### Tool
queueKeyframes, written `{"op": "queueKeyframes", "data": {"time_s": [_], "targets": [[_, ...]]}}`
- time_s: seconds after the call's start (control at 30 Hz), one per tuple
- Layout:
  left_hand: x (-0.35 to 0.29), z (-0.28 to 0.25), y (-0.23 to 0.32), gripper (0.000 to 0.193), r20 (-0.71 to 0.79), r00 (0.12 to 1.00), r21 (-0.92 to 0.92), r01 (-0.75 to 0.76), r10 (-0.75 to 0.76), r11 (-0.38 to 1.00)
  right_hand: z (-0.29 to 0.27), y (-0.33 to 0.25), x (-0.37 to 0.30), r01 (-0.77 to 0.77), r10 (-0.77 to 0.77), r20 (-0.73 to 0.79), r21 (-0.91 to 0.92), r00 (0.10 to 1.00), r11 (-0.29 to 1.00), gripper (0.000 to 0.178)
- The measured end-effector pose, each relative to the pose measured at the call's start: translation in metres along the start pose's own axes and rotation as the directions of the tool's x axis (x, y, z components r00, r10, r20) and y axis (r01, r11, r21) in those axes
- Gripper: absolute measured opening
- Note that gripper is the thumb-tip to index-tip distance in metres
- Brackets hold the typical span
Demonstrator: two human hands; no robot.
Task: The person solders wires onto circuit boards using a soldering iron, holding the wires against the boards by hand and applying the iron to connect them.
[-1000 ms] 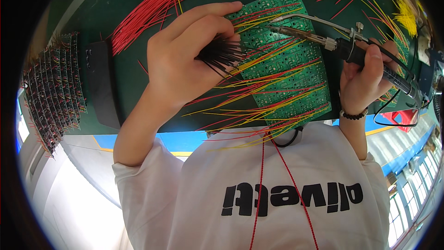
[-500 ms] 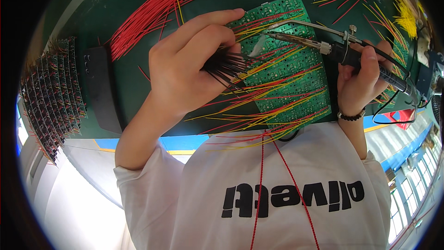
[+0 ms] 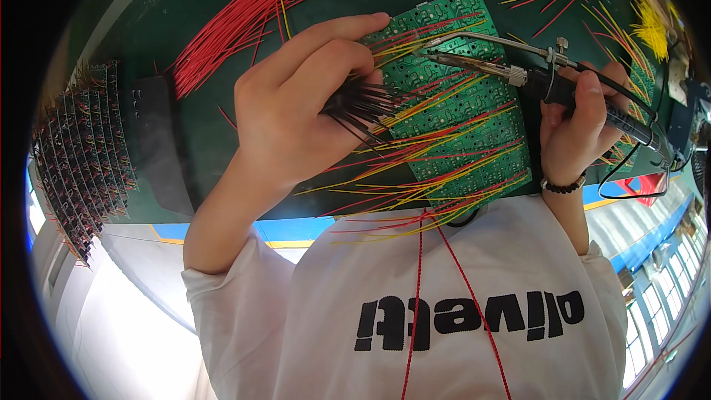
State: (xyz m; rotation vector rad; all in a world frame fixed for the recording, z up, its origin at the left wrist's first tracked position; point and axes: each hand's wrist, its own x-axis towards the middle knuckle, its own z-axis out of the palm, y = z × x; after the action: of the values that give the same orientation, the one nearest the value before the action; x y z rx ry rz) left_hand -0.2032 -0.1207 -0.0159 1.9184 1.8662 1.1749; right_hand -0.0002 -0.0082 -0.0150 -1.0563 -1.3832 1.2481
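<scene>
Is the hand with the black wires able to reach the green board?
Probably yes. The left hand, pinching the bundle of black wires, already has its fingertips at the edge of the green circuit board. Only loose red and yellow wires lie across it; the soldering iron is farther right.

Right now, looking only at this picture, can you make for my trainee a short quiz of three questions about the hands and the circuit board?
1. True or false: the left hand holds a bundle of black wires.
2. Which tool is in the right hand? A) scissors B) soldering iron C) screwdriver
3. Fill in: the wires already fixed on the green circuit board are red and ______.

Key: 1 true. 2 B; its tip rests over the upper part of the board. 3 yellow.
</scene>
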Motion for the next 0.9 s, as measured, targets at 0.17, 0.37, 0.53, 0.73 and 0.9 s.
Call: {"op": "queueKeyframes", "data": {"time_s": [0.17,0.37,0.53,0.73,0.9], "targets": [[-0.0004,0.0,0.0005,0.015,0.001,1.0,0.009,0.006,-0.006,1.0,-0.0001,-0.0003,-0.0002,-0.008,0.008,0.019,0.027,1.0,1.0,0.026],[0.0008,-0.0009,0.0009,0.015,0.0,1.0,0.032,-0.006,0.006,0.999,0.0011,-0.0017,0.0002,-0.025,0.026,-0.02,0.062,0.999,0.998,0.025],[0.0006,-0.0017,0.0009,0.014,0.009,1.0,0.029,-0.003,0.002,1.0,0.0035,-0.0042,-0.0006,-0.039,0.039,0.0,0.091,0.999,0.995,0.026],[0.001,-0.0027,0.0015,0.013,0.022,1.0,0.038,0.001,-0.002,0.999,0.0019,-0.0031,-0.0012,-0.041,0.041,0.0,0.063,0.999,0.997,0.026],[0.0002,-0.0029,0.0016,0.012,0.022,1.0,0.04,0.0,-0.001,0.999,0.0023,-0.0019,-0.0013,-0.039,0.039,0.002,0.05,0.999,0.998,0.026]]}}
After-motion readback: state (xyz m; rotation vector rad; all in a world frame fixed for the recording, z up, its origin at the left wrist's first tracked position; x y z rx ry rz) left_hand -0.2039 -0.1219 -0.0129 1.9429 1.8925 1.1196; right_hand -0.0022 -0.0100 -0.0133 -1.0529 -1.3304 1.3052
